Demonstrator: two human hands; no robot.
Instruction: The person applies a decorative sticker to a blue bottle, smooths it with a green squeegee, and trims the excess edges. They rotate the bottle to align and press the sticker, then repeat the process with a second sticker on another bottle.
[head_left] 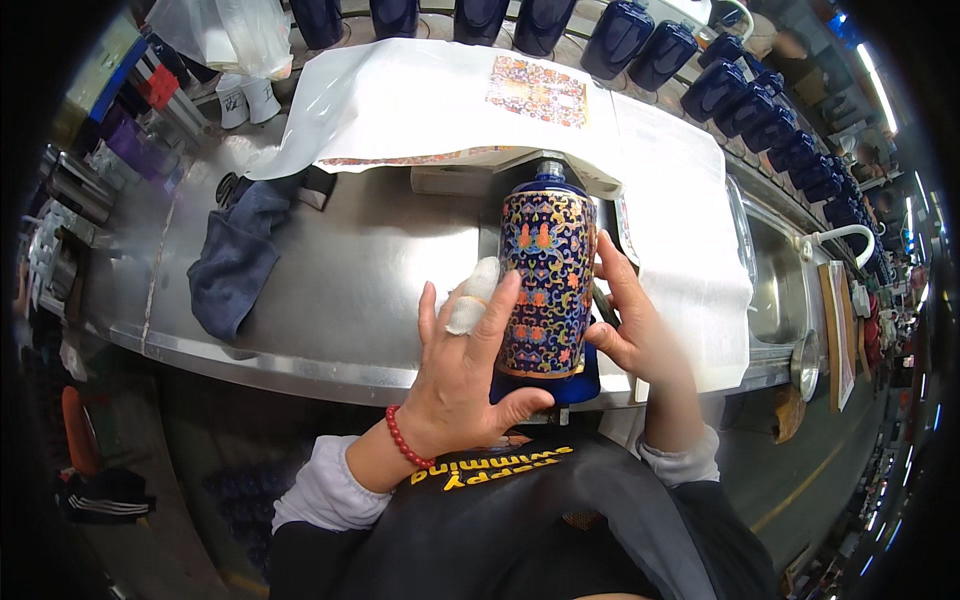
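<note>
A dark blue bottle [546, 290] with a narrow neck and a colourful floral decal sheet round its body is in front of me at the counter's near edge, neck pointing away. My left hand [455, 355] is at its left side with fingers spread, the index fingertip against the decal and the thumb by the base. A white covering wraps one finger, and a red bead bracelet circles the wrist. At the bottle's right side my right hand [628, 315] has its thumb and fingers on the edge; some fingertips are hidden behind it.
White paper [400, 110] with a patterned decal sheet [540, 90] lies beyond the bottle. A grey-blue cloth [235, 265] rests on the steel counter [350, 260] at left. Several blue bottles [665, 55] line the far edge, curving right. A sink [778, 290] is at right.
</note>
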